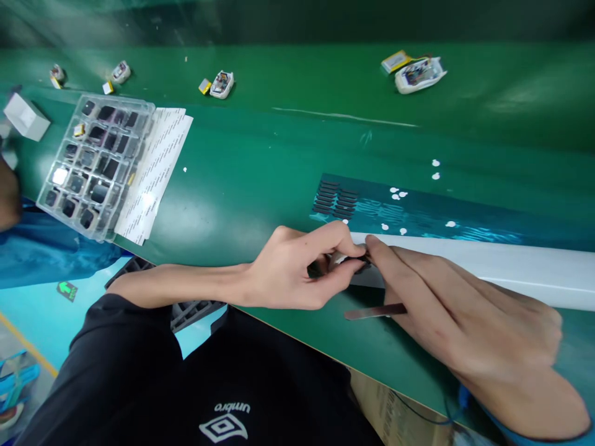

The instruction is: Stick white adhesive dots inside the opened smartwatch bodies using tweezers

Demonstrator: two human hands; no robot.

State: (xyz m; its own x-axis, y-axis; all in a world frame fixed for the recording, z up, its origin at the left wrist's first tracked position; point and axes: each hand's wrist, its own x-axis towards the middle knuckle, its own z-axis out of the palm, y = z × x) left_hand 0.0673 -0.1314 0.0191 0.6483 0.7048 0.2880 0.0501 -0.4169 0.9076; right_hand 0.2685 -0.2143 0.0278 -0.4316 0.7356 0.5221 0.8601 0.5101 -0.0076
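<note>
My left hand [297, 269] pinches a small white and dark part [341, 259] between thumb and fingers, low over the green table [260, 167]. My right hand [469, 322] meets it from the right, its fingertip pressed on the same part, and holds thin metal tweezers [372, 311] under the fingers. Just beyond lies a blue sheet [418, 210] with rows of small dark pads [335, 199] and several white dots.
A clear tray [95, 164] of small dark parts sits at the left on white label sheets [160, 167]. Small white devices [222, 83] [419, 73] lie at the far side. A white strip [511, 263] runs along the right. Someone in a blue sleeve [41, 244] is at the left edge.
</note>
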